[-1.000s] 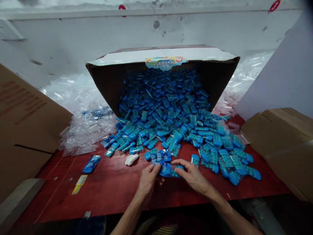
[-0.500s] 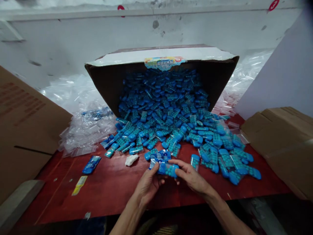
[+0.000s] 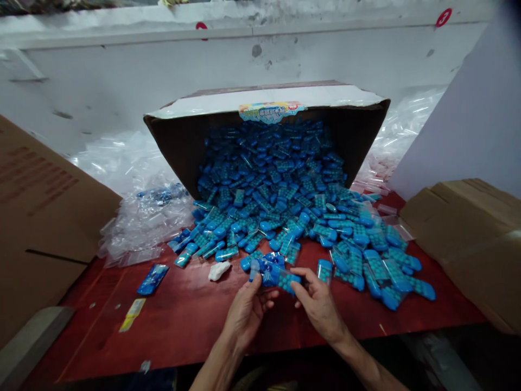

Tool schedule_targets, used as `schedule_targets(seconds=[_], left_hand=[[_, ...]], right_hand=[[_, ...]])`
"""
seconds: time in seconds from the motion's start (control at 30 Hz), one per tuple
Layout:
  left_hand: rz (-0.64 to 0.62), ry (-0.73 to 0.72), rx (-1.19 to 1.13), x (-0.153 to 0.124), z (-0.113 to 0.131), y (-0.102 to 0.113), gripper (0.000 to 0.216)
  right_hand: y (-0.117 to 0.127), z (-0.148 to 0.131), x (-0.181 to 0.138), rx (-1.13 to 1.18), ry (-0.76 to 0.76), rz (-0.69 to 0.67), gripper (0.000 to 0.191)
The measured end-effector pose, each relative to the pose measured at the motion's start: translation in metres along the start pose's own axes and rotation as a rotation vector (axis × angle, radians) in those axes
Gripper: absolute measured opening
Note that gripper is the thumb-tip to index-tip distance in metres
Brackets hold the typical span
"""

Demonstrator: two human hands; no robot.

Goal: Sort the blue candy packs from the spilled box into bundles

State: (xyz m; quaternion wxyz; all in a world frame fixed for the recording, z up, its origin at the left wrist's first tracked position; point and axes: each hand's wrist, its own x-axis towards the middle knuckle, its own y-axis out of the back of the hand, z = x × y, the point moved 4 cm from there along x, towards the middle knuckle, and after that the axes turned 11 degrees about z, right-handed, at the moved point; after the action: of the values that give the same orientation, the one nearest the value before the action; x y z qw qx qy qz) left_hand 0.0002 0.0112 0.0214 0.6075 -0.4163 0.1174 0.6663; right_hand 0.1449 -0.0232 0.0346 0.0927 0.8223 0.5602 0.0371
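Both hands meet over the front of a red table (image 3: 183,320). My left hand (image 3: 247,309) pinches the left end of a small blue candy pack in a clear sleeve (image 3: 277,278). My right hand (image 3: 318,304) grips the right end of the same pack. Just behind it lies a big pile of blue packs (image 3: 293,217) spilling from a tipped cardboard box (image 3: 183,136).
Heaps of clear plastic sleeves (image 3: 138,212) lie left of the box, more at the right (image 3: 391,146). Cardboard boxes stand at the left (image 3: 44,217) and right (image 3: 472,233). A blue label (image 3: 152,279), a yellow slip (image 3: 131,314) and a white scrap (image 3: 218,270) lie on the table.
Both hands have lifted the pack slightly off the table and drawn together on it, the right hand's fingers curling in. The view shifted a little downward.
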Motion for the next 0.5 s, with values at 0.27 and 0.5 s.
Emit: schedule_targets(seconds=[0.27, 0.5], left_hand=[[-0.058, -0.057, -0.035, -0.006, -0.004, -0.003, 0.022], [-0.141, -0.011, -0.019, -0.014, -0.014, -0.013, 0.023]], right_hand=[[0.003, -0.021, -0.008, -0.006, 0.273, -0.002, 0.019], [-0.014, 0.013, -0.001, 0.383, -0.264, -0.133, 0.031]])
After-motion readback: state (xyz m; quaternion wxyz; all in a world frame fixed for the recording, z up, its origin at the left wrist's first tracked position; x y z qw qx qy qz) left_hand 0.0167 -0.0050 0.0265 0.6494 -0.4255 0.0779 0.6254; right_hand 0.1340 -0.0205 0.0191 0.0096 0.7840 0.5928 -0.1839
